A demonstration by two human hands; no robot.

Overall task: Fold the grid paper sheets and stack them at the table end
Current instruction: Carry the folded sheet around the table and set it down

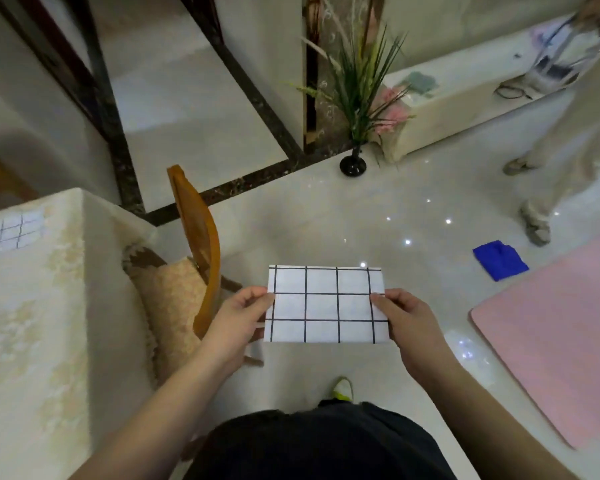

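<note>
A folded white grid paper sheet with black lines hangs in the air in front of me, above the floor. My left hand pinches its left edge and my right hand pinches its right edge. Another grid paper sheet lies on the table at the far left, near the table's far end, partly cut off by the frame edge.
A wooden chair with a cushion stands against the table's right side. A pink mat and a blue cloth lie on the floor at right. A potted plant and another person's legs are further back.
</note>
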